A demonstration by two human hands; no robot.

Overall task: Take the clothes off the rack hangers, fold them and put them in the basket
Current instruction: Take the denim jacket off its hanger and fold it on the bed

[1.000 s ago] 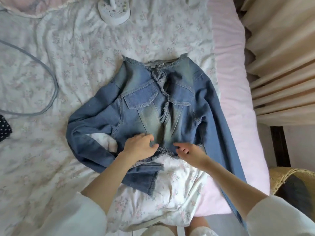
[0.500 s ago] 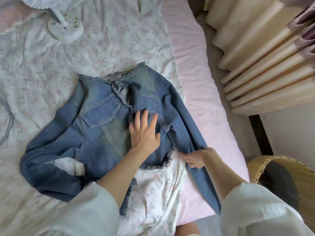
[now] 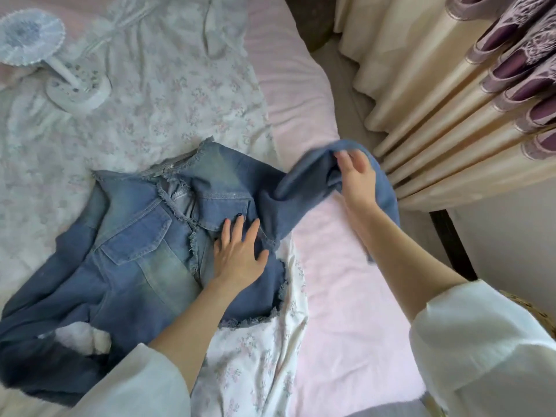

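Head view: left hand (image 3: pixel 239 255) flat on denim jacket (image 3: pixel 144 251), right hand (image 3: pixel 356 176) gripping sleeve (image 3: pixel 304 183).

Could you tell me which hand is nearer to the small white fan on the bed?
Left. The left hand lies flat on the denim jacket, below-right of the fan; the right hand holds its sleeve, farther right.
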